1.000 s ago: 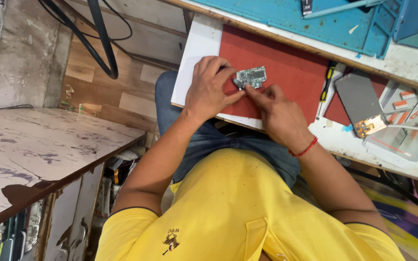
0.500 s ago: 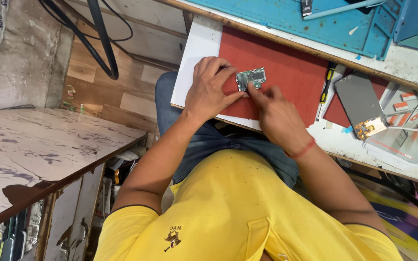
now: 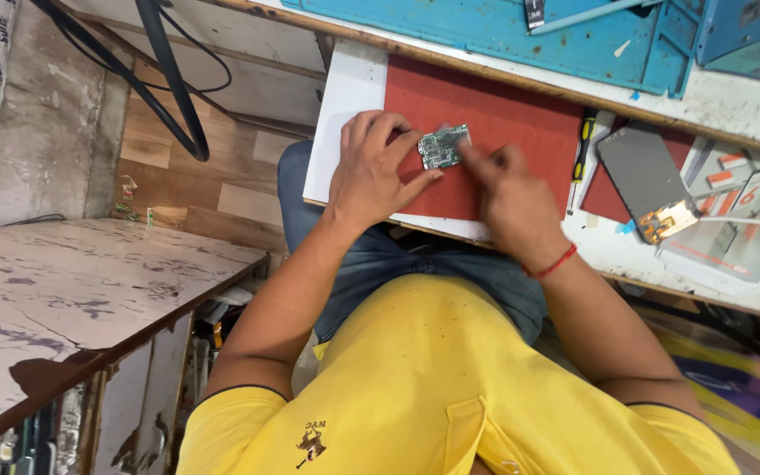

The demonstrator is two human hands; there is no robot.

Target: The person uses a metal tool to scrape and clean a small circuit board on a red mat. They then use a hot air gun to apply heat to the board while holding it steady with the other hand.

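Circuit board (image 3: pixel 443 147) — small, green, roughly rectangular, studded with tiny metal parts — lies flat on a matte red mat (image 3: pixel 503 114), near the mat's left half. Left hand (image 3: pixel 371 171) rests palm down on the mat, its fingers (image 3: pixel 402 145) and thumb closed on the board's left and lower edges, pinning it. Right hand (image 3: pixel 507 198) is motion-blurred; its fingers (image 3: pixel 472 158) are bunched together and touch the board's right edge, though whether they pinch anything cannot be told. A red thread band circles that wrist. The mat sits on a smooth white counter (image 3: pixel 354 105). Just right of the mat lie a slim screwdriver (image 3: pixel 582 145) with a black and yellow handle and 1 dark, glossy phone screen (image 3: pixel 648 180), tilted. Behind runs a scuffed blue tray (image 3: pixel 503 31).
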